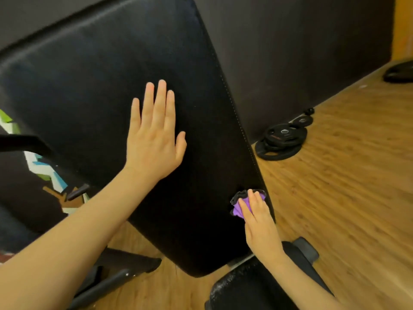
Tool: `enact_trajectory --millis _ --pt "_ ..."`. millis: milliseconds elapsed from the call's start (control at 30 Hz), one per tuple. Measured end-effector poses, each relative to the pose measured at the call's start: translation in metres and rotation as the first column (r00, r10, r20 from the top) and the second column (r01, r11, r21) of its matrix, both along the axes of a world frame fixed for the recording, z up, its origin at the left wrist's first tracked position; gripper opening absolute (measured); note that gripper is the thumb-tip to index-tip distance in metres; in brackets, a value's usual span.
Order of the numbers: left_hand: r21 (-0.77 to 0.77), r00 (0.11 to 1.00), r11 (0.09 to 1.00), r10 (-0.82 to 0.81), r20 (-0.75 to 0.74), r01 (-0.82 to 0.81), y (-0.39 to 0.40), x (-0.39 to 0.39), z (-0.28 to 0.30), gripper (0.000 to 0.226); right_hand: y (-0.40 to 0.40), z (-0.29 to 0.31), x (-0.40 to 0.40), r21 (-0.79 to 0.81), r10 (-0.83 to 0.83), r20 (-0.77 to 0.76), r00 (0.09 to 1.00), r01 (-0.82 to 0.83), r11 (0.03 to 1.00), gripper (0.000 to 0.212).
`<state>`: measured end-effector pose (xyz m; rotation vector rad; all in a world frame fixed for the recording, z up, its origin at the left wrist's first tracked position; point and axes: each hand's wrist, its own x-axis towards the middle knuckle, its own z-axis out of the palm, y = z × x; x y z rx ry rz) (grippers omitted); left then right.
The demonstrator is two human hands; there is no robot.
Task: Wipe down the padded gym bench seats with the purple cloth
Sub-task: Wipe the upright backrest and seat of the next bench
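Left hand (154, 139) is lying flat, palm down, fingers straight and close together, thumb set slightly apart; its bare forearm is extending in from the lower left. Right hand (259, 222) is reaching forward from the lower right, fingers extended and pressing downward, wrist straight, forearm bare.

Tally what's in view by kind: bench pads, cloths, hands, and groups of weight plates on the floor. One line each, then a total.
Bench pads: 2, the large back pad and the seat pad
Purple cloth: 1
Hands: 2, left hand and right hand
Weight plate groups: 2, near stack and far plates
Total: 7
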<state>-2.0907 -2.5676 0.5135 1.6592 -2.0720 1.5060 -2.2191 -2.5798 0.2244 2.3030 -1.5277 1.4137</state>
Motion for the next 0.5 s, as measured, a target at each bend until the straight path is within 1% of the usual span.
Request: enact_trajectory --millis 67,100,167,200,233,267,333,367,433,467,500 --pt "-0.051 1.000 0.999 -0.020 -0.012 0.019 -0.001 0.002 -0.017 0.073 -0.009 -0.020 -0.019 -0.107 0.059 -0.184 0.981 -0.080 0.991 0.095" --pt "-0.076 0.999 0.997 -0.030 -0.025 0.028 -0.001 0.002 -0.024 0.072 -0.014 -0.032 -0.031 -0.144 0.093 -0.305 0.948 -0.143 0.979 0.101" --pt "-0.133 0.997 0.990 -0.052 -0.048 0.045 -0.004 0.004 -0.034 0.069 -0.022 -0.054 -0.058 -0.140 0.147 -0.530 0.835 -0.257 0.956 0.109" --pt "-0.165 0.997 0.985 -0.065 -0.048 0.056 -0.005 0.004 -0.038 0.067 -0.026 -0.060 -0.069 -0.130 0.145 -0.605 0.783 -0.277 0.952 0.112" --pt "-0.192 0.996 0.979 -0.078 -0.042 0.069 -0.006 0.005 -0.040 0.066 -0.029 -0.062 -0.077 -0.128 0.134 -0.648 0.750 -0.281 0.951 0.114" --pt "-0.213 0.995 0.974 -0.089 -0.037 0.079 -0.006 0.005 -0.042 0.065 -0.031 -0.063 -0.082 -0.131 0.124 -0.666 0.735 -0.279 0.951 0.115" --pt "-0.231 0.994 0.969 -0.105 -0.042 0.093 -0.005 0.006 -0.042 0.064 -0.030 -0.058 -0.086 -0.162 0.105 -0.669 0.736 -0.283 0.945 0.112" --pt "-0.241 0.993 0.965 -0.114 -0.043 0.100 -0.004 0.006 -0.040 0.064 -0.028 -0.051 -0.086 -0.204 0.103 -0.653 0.751 -0.305 0.930 0.103" --pt "-0.251 0.990 0.960 -0.134 -0.040 0.120 -0.003 0.006 -0.039 0.065 -0.029 -0.026 -0.081 -0.311 0.142 -0.556 0.819 -0.364 0.878 0.074" --pt "-0.253 0.988 0.959 -0.148 -0.046 0.131 -0.004 0.007 -0.039 0.066 -0.030 -0.005 -0.077 -0.363 0.165 -0.490 0.856 -0.372 0.854 0.066" --pt "-0.262 0.984 0.954 -0.166 -0.060 0.145 -0.005 0.008 -0.039 0.065 -0.032 0.024 -0.072 -0.417 0.183 -0.428 0.885 -0.373 0.829 0.063"
